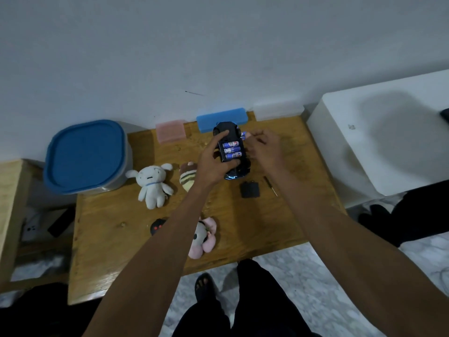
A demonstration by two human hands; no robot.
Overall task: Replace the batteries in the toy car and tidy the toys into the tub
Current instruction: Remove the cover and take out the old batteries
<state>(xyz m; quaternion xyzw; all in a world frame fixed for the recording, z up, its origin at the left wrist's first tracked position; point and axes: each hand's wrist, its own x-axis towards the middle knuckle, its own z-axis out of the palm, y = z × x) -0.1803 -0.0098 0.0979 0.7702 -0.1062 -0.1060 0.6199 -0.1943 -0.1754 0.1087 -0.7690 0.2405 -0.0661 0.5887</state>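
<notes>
Pink plush (205, 235) partly behind forearm

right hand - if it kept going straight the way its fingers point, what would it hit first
Likely the toy car. The right hand pinches a battery pointing left, toward the car's upper end above the three seated batteries. Depth is unclear, so it might pass just over.

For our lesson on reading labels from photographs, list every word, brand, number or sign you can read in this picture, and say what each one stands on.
None can be read with certainty.
Blue and white cylindrical batteries in the upturned black toy car: printed lettering, too blurred to read.
Battery pinched in the right hand: print too small to read.
Small grey mark on the white box: unreadable.
The left hand grips the car.
</notes>
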